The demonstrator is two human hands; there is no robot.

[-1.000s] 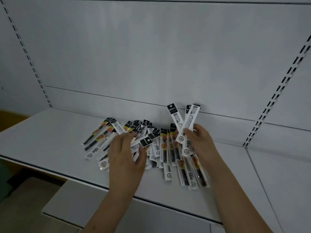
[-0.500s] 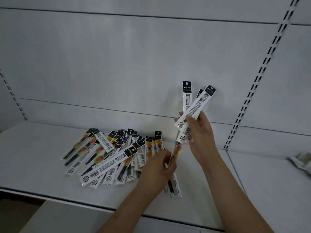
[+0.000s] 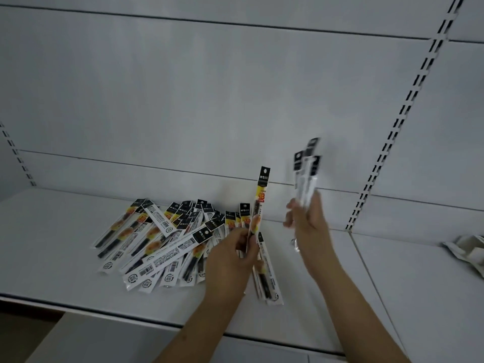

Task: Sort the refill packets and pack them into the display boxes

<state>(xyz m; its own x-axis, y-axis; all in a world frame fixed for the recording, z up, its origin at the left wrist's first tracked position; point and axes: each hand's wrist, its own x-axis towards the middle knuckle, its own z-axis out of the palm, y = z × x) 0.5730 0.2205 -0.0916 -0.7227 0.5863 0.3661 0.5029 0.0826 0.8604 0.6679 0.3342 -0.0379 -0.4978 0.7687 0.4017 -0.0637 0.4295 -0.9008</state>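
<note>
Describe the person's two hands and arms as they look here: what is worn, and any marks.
Both forearms are bare as far as the frame shows: no sleeves, gloves, watch or bracelet. The left hand and the right hand show no rings that can be made out. The right hand is blurred, so fine marks cannot be told. The light is dim.

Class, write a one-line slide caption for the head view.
Left hand lifts one packet from the pile while right hand holds a bunch above the shelf.
</note>
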